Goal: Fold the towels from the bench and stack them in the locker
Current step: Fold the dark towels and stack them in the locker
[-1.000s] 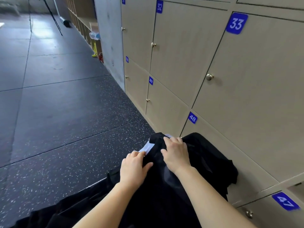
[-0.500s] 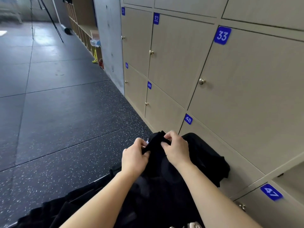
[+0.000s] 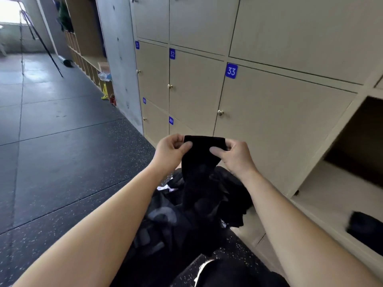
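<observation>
Both hands are raised before the lockers, left hand (image 3: 172, 149) and right hand (image 3: 234, 154) each pinching a top corner of a black towel (image 3: 202, 160), which hangs down between them onto the dark heap (image 3: 186, 220) below; an open locker (image 3: 339, 183) stands right of the right hand.

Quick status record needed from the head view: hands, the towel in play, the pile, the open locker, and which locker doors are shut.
left hand: pinching the upper left corner of the black towel
right hand: pinching the upper right corner
black towel: lifted, top edge stretched between the hands, rest hanging down to the pile
pile of dark towels: heaped below the hands, unfolded
open locker: at right, door not visible
dark item in locker: on its floor, blurred
door 33: shut
door 32: shut
</observation>
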Tool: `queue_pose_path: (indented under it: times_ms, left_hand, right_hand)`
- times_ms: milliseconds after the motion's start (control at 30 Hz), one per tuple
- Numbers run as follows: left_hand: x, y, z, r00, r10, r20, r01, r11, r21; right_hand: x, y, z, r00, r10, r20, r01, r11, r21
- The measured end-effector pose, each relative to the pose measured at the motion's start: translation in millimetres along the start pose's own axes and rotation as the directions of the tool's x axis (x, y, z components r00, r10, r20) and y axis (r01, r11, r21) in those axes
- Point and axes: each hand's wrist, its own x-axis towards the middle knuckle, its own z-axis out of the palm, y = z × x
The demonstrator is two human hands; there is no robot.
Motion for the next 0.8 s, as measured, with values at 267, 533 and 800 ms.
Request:
queue_pose_path:
  times_ms: [267,533,800]
  left_hand:
    - [-8.5,88.5,39.7,0.986,0.095,0.135,-0.049,0.950,-0.310]
    - [-19.2,149.6,77.1,0.974,0.182,0.136,-0.121,0.922,-0.367]
    - [-44.4,130.1,106.5,0.813,-0.062,0.579,0.171,0.976,-0.134]
  right_hand:
    - [-36.9,-64.7,-87.0,0.996,-0.085,-0.013,0.086,0.970,0.229]
    - [-77.8,-62.6,-140.5,0.995,0.010,0.100,-0.019,0.996,0.087]
    - [-81.0,-72.1,-170.8,0.988,-0.043,-0.147,0.071,0.979,0.190]
